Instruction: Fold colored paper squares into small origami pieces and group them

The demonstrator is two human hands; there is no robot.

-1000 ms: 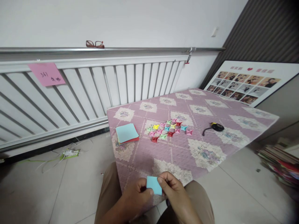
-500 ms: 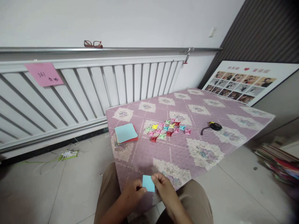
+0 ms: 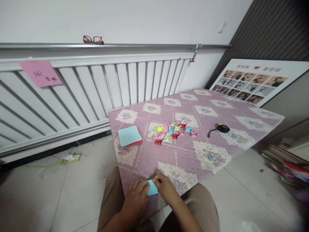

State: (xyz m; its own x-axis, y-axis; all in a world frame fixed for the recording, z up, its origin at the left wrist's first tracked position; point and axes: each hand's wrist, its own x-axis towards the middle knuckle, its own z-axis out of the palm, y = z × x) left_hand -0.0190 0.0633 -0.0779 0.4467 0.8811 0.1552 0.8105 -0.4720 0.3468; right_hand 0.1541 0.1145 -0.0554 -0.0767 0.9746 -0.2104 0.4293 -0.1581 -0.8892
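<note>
A small folded square of light blue paper (image 3: pixel 152 188) lies at the near edge of the table, between my hands. My left hand (image 3: pixel 137 196) rests on its left side, palm down, fingers stretched out and fingertips pressing on the paper. At the upper right corner, my right hand (image 3: pixel 165 188) pinches the paper between thumb and forefinger. Farther up the table is a stack of square coloured paper (image 3: pixel 129 136), light blue on top with red and yellow edges showing. Right of it sit several small folded paper stars (image 3: pixel 172 131) in pink, red, green, yellow and blue.
A patterned pink tablecloth (image 3: pixel 154 161) covers the table. On its right lies a black and yellow tape measure (image 3: pixel 222 128) with a strap. Behind stands a white radiator (image 3: pixel 135 80), and a photo board (image 3: pixel 251 82) leans at the far right. A power strip (image 3: pixel 70 158) is on the floor.
My left hand has gone from pinching the blue paper's lower left to lying over its left side. The paper is now down on the table; my right hand has shifted to its top corner.
</note>
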